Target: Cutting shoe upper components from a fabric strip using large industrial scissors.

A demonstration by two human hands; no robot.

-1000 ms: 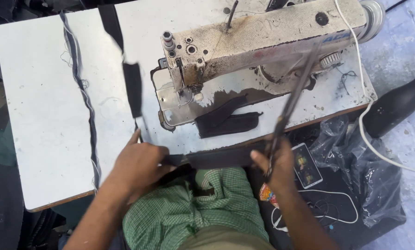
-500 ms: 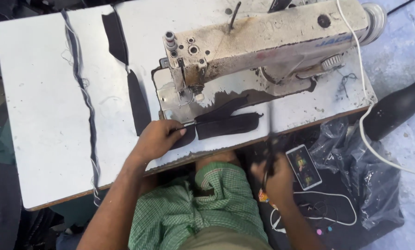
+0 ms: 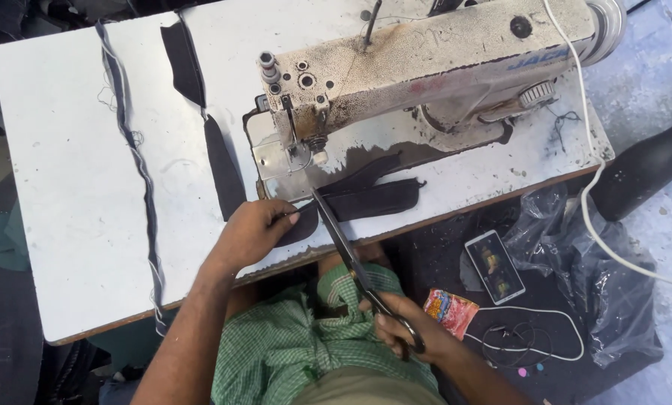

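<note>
The left hand (image 3: 257,229) lies palm down near the front edge of the white tabletop (image 3: 73,225), its fingers curled and pressing on the near end of a dark fabric piece (image 3: 373,199). That piece stretches from under the hand toward the right, flat on the tabletop just in front of the base of the sewing machine.

The right hand (image 3: 411,334) is below the front edge, over the lap, closed around the handles of a pair of black scissors (image 3: 343,236). The long blades run up and to the left from the hand, crossing the tabletop's front edge, and their tip reaches the dark fabric piece just below the needle area, right beside the left hand's fingertips. The blades look nearly closed.

The worn cream sewing machine (image 3: 426,67) stands across the back right part of the tabletop, its needle end facing the middle. Left of it, two more dark fabric strips (image 3: 208,127) lie toward the back and middle of the tabletop, and a thin grey trim strip (image 3: 137,165) runs from the back edge to the front edge near the left side.

Below the tabletop's right front corner, on the dark floor covering, lie a smartphone (image 3: 495,266), a small red snack packet (image 3: 451,311), a coiled white cable (image 3: 546,334) and a crumpled clear plastic bag (image 3: 591,277). A green checked garment (image 3: 291,345) covers the person's lap.
</note>
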